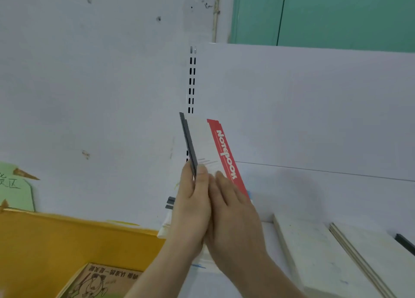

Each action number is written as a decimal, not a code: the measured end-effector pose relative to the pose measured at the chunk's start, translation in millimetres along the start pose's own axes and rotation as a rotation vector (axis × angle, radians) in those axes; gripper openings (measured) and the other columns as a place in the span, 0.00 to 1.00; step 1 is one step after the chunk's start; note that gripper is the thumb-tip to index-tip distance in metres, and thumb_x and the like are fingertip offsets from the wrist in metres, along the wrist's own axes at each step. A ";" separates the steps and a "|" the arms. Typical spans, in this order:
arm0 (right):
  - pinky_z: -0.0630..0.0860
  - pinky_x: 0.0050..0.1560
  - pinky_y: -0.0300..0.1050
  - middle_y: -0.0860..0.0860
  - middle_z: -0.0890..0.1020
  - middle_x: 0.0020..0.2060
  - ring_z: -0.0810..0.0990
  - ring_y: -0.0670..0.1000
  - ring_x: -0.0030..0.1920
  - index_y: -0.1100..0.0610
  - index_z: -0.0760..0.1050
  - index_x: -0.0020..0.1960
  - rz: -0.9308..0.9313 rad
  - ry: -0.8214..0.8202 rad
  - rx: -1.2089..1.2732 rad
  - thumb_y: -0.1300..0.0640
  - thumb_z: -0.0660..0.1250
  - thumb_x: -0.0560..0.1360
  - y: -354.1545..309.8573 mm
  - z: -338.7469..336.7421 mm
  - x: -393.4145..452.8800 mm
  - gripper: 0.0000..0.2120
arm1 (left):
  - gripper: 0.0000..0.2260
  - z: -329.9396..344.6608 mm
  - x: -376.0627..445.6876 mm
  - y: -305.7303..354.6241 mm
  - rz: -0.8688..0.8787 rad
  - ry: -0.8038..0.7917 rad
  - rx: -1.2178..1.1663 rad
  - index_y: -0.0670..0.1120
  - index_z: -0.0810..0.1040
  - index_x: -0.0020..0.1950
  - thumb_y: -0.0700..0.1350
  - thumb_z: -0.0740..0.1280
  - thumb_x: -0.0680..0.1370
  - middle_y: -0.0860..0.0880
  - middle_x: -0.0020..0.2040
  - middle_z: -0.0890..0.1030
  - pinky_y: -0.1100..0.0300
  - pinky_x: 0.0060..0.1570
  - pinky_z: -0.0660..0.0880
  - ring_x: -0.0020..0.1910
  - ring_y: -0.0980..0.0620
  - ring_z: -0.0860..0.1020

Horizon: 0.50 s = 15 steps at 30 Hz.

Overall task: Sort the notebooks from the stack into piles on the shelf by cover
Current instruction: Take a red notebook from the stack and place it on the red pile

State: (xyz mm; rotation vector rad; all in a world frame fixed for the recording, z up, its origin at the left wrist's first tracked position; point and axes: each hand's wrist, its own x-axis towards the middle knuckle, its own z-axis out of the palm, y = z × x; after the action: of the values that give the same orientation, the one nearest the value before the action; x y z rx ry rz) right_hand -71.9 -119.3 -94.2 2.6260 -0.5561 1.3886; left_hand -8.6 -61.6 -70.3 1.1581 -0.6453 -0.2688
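I hold a small bunch of notebooks [207, 145] upright in front of the white wall; the facing cover is white with a red band reading "Notebook", and a dark grey spine shows on its left edge. My left hand [190, 207] pinches the bunch from the left, thumb on the front cover. My right hand [233, 212] lies flat against the cover's right side, fingers together. Below my hands sits the stack of notebooks [167, 221] with grey spines, mostly hidden. On the white shelf [265, 275] to the right lie a white-covered pile [310, 248] and another pale pile [372, 252].
A slotted shelf upright [192, 82] runs up the wall behind the notebooks. A yellow surface [67, 241] lies at lower left with a brown cartoon-cover booklet [98, 282] on it. A dark notebook edge [405, 243] shows at far right. A green paper sign [15, 190] hangs at left.
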 end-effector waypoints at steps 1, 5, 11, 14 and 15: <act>0.74 0.65 0.53 0.55 0.79 0.64 0.77 0.55 0.66 0.57 0.75 0.68 -0.009 -0.028 -0.003 0.49 0.54 0.78 -1.7 2.5 -4.0 0.24 | 0.11 1.0 -1.6 -0.9 -0.011 -0.021 -0.017 0.61 0.72 0.64 0.56 0.58 0.83 0.59 0.56 0.83 0.50 0.57 0.80 0.56 0.55 0.82; 0.67 0.70 0.55 0.52 0.73 0.71 0.68 0.53 0.73 0.56 0.72 0.71 -0.008 -0.086 0.114 0.48 0.47 0.83 10.3 -5.3 -12.5 0.25 | 0.09 -4.5 0.8 -5.7 -0.034 0.003 -0.040 0.61 0.73 0.62 0.49 0.59 0.84 0.61 0.56 0.82 0.50 0.55 0.81 0.57 0.53 0.82; 0.71 0.65 0.43 0.46 0.68 0.71 0.70 0.47 0.67 0.51 0.55 0.77 0.398 -0.103 0.180 0.32 0.43 0.77 44.4 -40.3 -2.5 0.35 | 0.07 -2.4 0.3 -2.0 -0.076 -0.026 -0.068 0.61 0.76 0.57 0.53 0.60 0.83 0.57 0.52 0.84 0.46 0.46 0.83 0.53 0.50 0.83; 0.79 0.48 0.36 0.37 0.77 0.57 0.79 0.41 0.50 0.44 0.60 0.72 0.601 -0.229 0.537 0.34 0.52 0.74 55.3 -51.2 -8.4 0.30 | 0.08 8.7 -3.1 -2.6 -0.077 -0.062 -0.083 0.63 0.78 0.50 0.56 0.59 0.82 0.55 0.49 0.85 0.44 0.46 0.83 0.50 0.51 0.84; 0.81 0.45 0.40 0.36 0.78 0.53 0.81 0.42 0.45 0.43 0.62 0.69 0.613 -0.215 0.587 0.37 0.55 0.75 58.7 -55.5 -13.9 0.25 | 0.09 14.6 -4.4 -4.3 -0.067 -0.079 -0.079 0.63 0.78 0.48 0.57 0.59 0.82 0.55 0.49 0.85 0.44 0.46 0.83 0.49 0.50 0.84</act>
State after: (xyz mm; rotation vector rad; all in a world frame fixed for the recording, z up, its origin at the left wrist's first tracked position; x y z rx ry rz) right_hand -143.9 -154.9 -77.6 3.2694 -1.2302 1.6235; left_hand -20.3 -72.1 -72.0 1.0986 -0.6596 -0.3953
